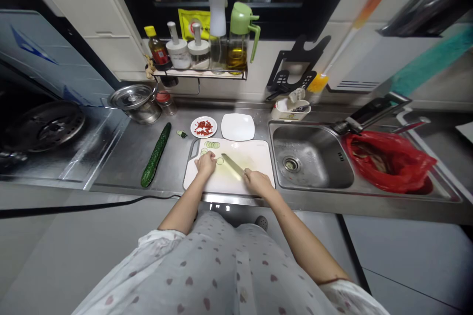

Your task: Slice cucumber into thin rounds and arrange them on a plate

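Observation:
My right hand [257,182] is wrapped round the handle of a knife [232,164], whose blade lies over the white cutting board [254,157] and points up and left. On the board's left part, my left hand [206,163] has its fingers bent together; whatever they hold is too small to make out. Thin cucumber slices [212,144] overlap in a row above that hand. A single slice [220,161] lies between the hand and the blade. Left of the board rests a whole cucumber [155,155], with a small cucumber piece [182,134] near the board's upper left corner.
Behind the board are a round plate [193,128] with chopped red pieces and a white square plate [238,127]. A steel sink [314,157] is at right, beside a red bag [391,162]. A lidded pot [142,106] stands back left, below a bottle shelf [203,75].

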A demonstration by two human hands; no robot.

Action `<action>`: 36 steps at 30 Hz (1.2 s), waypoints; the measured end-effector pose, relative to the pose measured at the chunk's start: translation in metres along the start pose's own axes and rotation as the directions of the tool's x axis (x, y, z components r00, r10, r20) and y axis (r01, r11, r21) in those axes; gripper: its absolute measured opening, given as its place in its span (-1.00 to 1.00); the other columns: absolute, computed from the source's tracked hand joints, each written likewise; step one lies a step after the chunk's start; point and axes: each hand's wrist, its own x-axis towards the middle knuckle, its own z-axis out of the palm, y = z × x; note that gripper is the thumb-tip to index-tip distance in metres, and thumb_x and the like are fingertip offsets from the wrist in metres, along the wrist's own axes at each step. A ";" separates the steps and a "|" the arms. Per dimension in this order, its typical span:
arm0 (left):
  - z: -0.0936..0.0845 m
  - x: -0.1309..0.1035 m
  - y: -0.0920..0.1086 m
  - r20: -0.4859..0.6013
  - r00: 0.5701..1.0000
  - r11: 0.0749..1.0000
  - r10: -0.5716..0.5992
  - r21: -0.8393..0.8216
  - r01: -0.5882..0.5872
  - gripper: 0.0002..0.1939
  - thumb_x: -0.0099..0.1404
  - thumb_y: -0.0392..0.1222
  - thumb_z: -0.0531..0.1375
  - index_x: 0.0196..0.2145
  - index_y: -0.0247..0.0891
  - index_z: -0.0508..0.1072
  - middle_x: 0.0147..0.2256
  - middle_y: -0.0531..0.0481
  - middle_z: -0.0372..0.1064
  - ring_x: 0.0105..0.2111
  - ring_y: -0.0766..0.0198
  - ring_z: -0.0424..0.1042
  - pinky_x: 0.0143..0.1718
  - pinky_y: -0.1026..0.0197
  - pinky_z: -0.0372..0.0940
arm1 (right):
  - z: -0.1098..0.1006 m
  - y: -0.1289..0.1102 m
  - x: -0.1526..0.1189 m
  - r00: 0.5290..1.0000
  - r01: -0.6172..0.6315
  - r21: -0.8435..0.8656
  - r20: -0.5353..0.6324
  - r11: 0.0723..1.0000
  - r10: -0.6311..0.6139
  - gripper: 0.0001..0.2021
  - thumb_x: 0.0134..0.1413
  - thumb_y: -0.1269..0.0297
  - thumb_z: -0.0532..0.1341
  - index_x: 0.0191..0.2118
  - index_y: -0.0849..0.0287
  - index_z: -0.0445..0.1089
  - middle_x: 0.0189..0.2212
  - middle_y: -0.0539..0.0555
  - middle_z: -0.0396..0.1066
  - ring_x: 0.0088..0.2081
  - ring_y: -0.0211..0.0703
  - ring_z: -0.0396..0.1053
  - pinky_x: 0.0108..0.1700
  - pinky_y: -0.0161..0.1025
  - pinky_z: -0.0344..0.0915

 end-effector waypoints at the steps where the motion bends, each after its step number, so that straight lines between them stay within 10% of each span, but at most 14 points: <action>1: 0.000 0.000 0.000 0.004 1.000 1.000 0.001 -0.003 -0.001 -0.84 0.18 -0.19 0.15 -0.24 -0.07 0.40 -0.24 0.03 0.49 -0.13 0.15 0.39 -0.06 0.07 0.03 | 0.001 0.003 -0.002 0.999 -0.043 0.031 -0.021 0.999 0.044 -0.68 0.29 0.20 -0.10 0.00 0.18 0.24 -0.16 0.24 0.45 -0.11 -0.03 0.40 -0.16 -0.23 0.18; 10: -0.001 -0.002 0.001 0.001 1.000 1.000 0.013 0.028 -0.013 -0.83 0.20 -0.21 0.13 -0.23 -0.06 0.39 -0.23 0.03 0.48 -0.11 0.15 0.38 -0.07 0.07 0.04 | 0.009 0.029 -0.001 0.953 -0.283 0.118 -0.079 0.952 0.293 -0.67 0.29 0.19 -0.14 0.00 0.19 0.20 -0.16 0.25 0.44 -0.13 0.00 0.39 -0.20 -0.21 0.17; 36: 0.004 -0.025 0.007 -0.087 0.993 0.995 0.075 -0.057 -0.080 -0.89 0.25 -0.19 0.08 -0.32 -0.12 0.40 -0.29 0.04 0.47 -0.21 0.23 0.40 -0.17 0.21 0.12 | 0.012 0.024 0.002 0.948 -0.316 0.124 -0.003 0.941 0.319 -0.66 0.29 0.23 -0.17 0.05 0.18 0.16 -0.14 0.25 0.43 -0.10 0.01 0.40 -0.20 -0.17 0.22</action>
